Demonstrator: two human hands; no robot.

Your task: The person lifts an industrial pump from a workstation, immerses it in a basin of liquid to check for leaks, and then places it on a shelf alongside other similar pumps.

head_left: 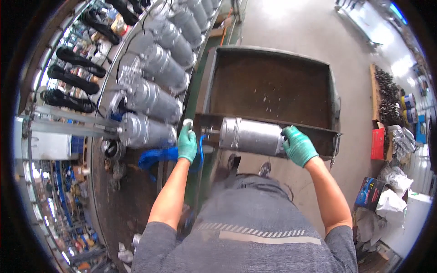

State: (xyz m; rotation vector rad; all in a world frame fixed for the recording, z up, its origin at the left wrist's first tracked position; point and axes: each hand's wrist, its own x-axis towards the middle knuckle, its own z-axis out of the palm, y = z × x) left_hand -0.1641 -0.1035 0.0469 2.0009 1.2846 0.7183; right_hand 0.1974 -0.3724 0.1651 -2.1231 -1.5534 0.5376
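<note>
Head view: my right hand (298, 145) is clamped w/ fingers wrapped round the right end of the motor (249, 135); my left hand (187, 143) grips its thin shaft end, fingers closed. Motor lies horizontal between both hands, long axis left-right across me, held over the near rim of the dark bin (268, 82). Right hand has the heavy body, left only the stub. Bin opens straight ahead, past the fingers. To my left, a row of like motors (159, 77) on the bench, w/ blue hose (157, 157) below the left hand.
</note>
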